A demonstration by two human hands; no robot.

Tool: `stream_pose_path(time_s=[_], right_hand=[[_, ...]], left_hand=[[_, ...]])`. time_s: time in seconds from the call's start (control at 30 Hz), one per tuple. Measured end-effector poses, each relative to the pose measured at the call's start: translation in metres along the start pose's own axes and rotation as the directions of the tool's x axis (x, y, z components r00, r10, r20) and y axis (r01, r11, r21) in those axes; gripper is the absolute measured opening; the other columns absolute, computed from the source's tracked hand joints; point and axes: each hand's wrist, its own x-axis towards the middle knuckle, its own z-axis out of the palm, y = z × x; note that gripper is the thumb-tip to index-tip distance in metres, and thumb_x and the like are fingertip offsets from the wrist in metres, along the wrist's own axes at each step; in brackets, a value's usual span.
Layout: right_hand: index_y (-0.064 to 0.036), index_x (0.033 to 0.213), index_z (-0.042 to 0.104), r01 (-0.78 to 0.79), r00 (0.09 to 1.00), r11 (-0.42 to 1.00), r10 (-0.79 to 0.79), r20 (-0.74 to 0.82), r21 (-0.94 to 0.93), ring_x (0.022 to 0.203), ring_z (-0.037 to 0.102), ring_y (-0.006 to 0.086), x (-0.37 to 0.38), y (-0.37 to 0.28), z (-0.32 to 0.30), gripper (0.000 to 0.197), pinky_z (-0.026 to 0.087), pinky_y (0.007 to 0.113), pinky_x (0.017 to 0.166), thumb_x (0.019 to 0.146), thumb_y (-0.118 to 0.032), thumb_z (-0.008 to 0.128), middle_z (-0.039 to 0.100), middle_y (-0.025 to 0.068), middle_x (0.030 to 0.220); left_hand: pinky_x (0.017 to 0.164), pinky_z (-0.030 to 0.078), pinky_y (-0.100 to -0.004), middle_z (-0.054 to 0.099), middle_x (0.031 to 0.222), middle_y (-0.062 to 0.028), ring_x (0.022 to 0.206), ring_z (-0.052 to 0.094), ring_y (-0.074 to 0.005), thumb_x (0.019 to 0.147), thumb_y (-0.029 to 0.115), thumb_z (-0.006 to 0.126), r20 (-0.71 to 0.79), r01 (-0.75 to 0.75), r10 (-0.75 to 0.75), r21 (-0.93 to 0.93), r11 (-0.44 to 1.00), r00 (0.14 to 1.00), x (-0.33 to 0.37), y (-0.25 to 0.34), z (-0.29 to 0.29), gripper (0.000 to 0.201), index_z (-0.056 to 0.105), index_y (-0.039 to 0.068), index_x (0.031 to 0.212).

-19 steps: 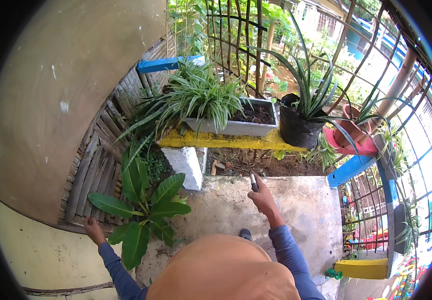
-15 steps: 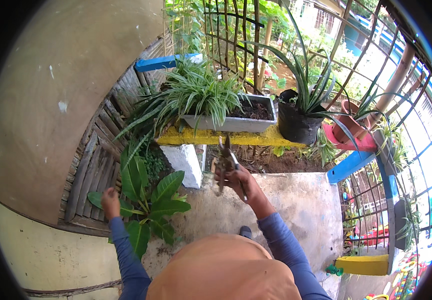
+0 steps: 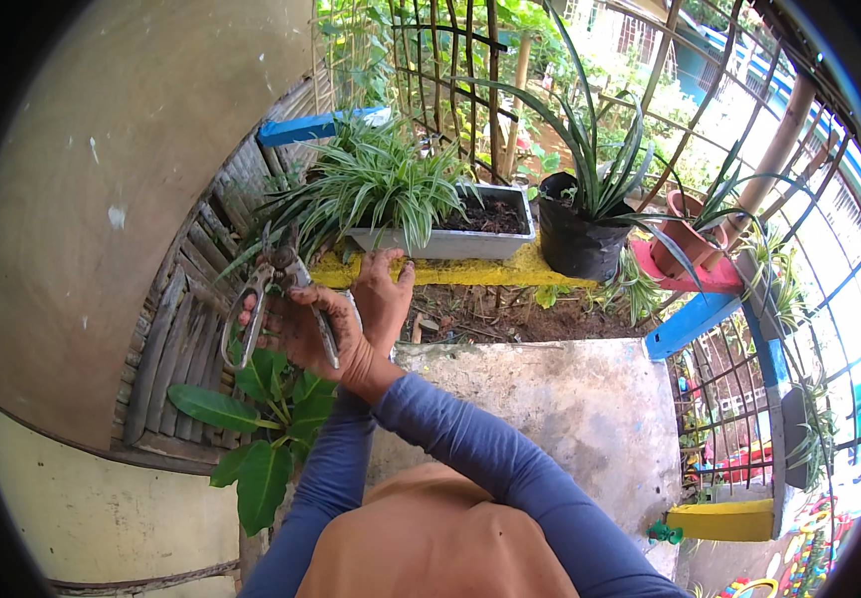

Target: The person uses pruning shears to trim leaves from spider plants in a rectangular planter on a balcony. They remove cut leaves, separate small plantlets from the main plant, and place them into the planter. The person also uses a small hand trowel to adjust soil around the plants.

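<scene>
One pair of pruning shears [image 3: 282, 261], by the yellow ledge's [image 3: 495, 269] left end; right hand [image 3: 301, 327] wrapped round it, handles spread. Left hand [image 3: 384, 307] alongside, forearms crossed; cannot tell whether it pinches anything. Judgement: uncross forearms, keep left fingers clear of blades.

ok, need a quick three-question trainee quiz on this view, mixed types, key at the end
1. Open: which hand holds the pruning shears?
2. True or false: the black plant bag stands between the grey planter and the reddish-brown pot.
3. Fill in: the ledge directly under the grey planter is painted ____.

Key:
1. The right hand, though it lies toward the picture's left, because the forearms cross.
2. True.
3. Yellow.
</scene>
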Motion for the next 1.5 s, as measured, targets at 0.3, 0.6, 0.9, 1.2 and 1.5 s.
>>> stream_pose_path(time_s=[0.3,0.6,0.9,1.2,1.5], right_hand=[[-0.0128,0.130,0.046,-0.254,0.967,0.939,0.255,0.025,0.231,0.111,0.054,0.0294,-0.027,0.046,-0.018,0.051,0.037,0.047,0.099,0.081,-0.021,0.057,0.058,0.0137,0.116],[-0.0049,0.125,0.046,-0.223,0.975,0.975,0.223,-0.018,0.025,0.114,0.053,0.0300,-0.046,-0.001,-0.020,0.048,0.038,0.044,0.099,0.082,-0.023,0.057,0.057,0.0157,0.120],[-0.0014,0.119,0.054,-0.233,0.930,0.239,-0.228,-0.287,-0.943,0.111,0.052,0.0252,-0.257,-0.198,-0.040,0.036,0.037,0.034,0.099,0.086,-0.016,0.054,0.051,0.0142,0.125],[-0.0016,0.146,0.024,-0.628,0.141,0.398,-0.787,-0.601,-0.669,0.112,0.043,0.0220,-0.419,-0.336,-0.025,0.090,0.031,0.027,0.097,0.070,-0.023,0.067,0.046,0.0128,0.128],[-0.0025,0.106,0.059,-0.927,0.130,0.032,-0.906,-0.403,-0.372,0.084,0.062,0.0269,-0.427,-0.496,-0.064,0.053,0.046,0.038,0.076,0.067,-0.038,0.067,0.066,0.0135,0.090]], left_hand=[[0.082,0.049,-0.0423,0.055,0.095,-0.0208,0.089,0.055,-0.0324,0.088,0.021,0.060,0.746,0.142,-0.204,-0.372,-0.917,0.634,-0.002,-0.080,-0.001,0.028,0.054,-0.005,0.095],[0.068,0.047,-0.0263,0.061,0.087,0.0008,0.075,0.056,-0.0105,0.086,0.021,0.063,0.124,0.444,-0.442,-0.473,0.761,0.888,-0.031,-0.126,0.017,0.016,0.060,0.010,0.096],[0.064,0.048,-0.0297,0.065,0.070,-0.0087,0.057,0.060,-0.0128,0.094,0.034,0.054,0.084,0.600,-0.608,-0.314,0.736,0.790,-0.051,-0.154,-0.035,0.037,0.062,0.002,0.111],[0.074,0.049,-0.0275,0.032,0.143,-0.0125,0.101,0.056,-0.0192,0.087,-0.006,0.043,0.068,0.499,-0.538,-0.486,0.718,0.840,-0.033,-0.095,-0.007,0.067,0.026,0.018,0.147],[0.071,0.051,-0.0289,0.042,0.129,-0.0063,0.096,0.053,-0.0147,0.083,0.001,0.054,0.182,0.591,-0.618,-0.580,0.561,0.765,-0.024,-0.061,0.059,0.052,0.042,0.006,0.133]])
